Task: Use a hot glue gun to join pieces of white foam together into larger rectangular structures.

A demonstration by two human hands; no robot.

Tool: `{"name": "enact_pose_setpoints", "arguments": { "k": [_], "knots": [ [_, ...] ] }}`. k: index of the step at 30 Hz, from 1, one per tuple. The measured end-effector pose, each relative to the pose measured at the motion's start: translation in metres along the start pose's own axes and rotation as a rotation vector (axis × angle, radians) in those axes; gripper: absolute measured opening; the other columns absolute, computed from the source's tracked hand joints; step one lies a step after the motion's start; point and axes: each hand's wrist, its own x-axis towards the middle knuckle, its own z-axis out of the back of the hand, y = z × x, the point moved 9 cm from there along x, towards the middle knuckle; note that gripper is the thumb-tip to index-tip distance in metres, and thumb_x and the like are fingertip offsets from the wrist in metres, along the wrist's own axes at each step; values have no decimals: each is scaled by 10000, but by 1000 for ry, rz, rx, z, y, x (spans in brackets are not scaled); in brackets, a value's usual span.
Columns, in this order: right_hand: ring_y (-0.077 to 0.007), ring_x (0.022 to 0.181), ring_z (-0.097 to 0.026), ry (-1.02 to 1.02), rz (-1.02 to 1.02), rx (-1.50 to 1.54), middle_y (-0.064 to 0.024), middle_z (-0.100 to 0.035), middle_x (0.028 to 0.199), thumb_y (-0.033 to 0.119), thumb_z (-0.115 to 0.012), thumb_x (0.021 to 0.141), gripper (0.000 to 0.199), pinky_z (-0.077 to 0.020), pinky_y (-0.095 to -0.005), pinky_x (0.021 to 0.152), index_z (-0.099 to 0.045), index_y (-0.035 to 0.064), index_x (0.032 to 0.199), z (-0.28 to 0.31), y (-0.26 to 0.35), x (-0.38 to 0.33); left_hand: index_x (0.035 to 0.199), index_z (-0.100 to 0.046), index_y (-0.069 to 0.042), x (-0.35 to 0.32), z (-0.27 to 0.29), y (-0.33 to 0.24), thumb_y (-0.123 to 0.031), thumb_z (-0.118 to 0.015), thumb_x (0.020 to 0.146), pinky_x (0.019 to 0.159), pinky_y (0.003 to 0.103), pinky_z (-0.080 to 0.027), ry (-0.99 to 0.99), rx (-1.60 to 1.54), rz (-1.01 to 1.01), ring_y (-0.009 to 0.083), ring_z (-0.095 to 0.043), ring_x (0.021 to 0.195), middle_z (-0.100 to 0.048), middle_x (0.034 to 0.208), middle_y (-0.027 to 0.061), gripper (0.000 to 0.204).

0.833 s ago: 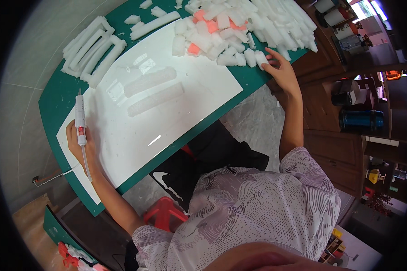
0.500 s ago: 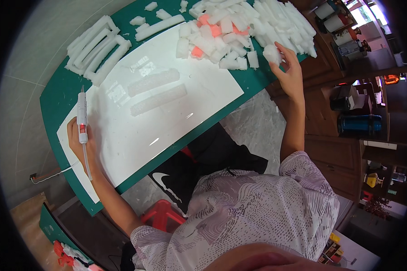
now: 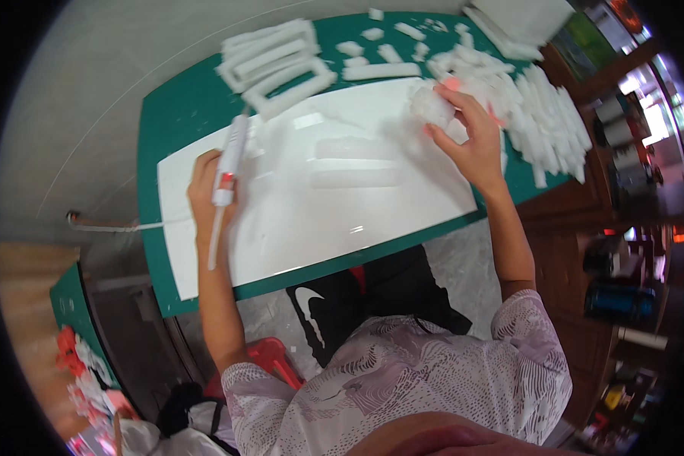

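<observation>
My left hand (image 3: pixel 210 190) is closed round a white hot glue gun (image 3: pixel 233 156), its nozzle pointing away from me and a glue stick trailing out of its back end. Between the thumb and fingers of my right hand (image 3: pixel 475 140) is a white foam piece (image 3: pixel 431 110), blurred by motion, over the right part of the white board (image 3: pixel 281 235). Two white foam strips (image 3: pixel 355 178) lie side by side on the middle of that board. Beyond the glue gun, several foam frames (image 3: pixel 277 64) rest together at the back left.
A green table (image 3: pixel 178 114) lies under the board. Foam scraps and a long strip (image 3: pixel 380 71) are along its far side. A heap of white foam pieces (image 3: pixel 551 125) with some pink ones covers the right end. A red stool (image 3: pixel 277 357) stands below the near edge.
The view has turned, so the table appears shifted right and more level. My right hand has carried the foam piece from beside the heap to over the board. My left hand keeps the glue gun.
</observation>
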Motion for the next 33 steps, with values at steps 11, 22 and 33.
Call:
{"name": "enact_pose_setpoints", "arguments": {
  "k": [11,22,33],
  "knots": [
    [-223,999,-656,141,151,293,-116,-632,1253,64,-754,811,464,-565,-269,728,-622,54,1256,-130,60,40,1032,-628,20,-6,-10,-21,-40,-745,670,729,373,-535,57,-113,-120,341,-660,848,-629,1113,153,386],
    [-217,971,-661,132,118,287,-113,-639,1266,67,-770,803,468,-563,-264,728,-638,68,1252,-146,49,38,971,-640,5,-3,-23,-35,-101,-768,652,656,348,-509,119,-81,-170,272,-624,731,-633,1065,127,359],
    [-183,812,-668,109,114,263,-100,-658,1231,105,-792,802,462,-553,-258,701,-647,80,1240,-144,43,32,943,-656,16,-6,-28,-49,-45,-711,673,652,344,-503,113,31,-252,267,-625,729,-656,1030,123,282]
  ]
}}
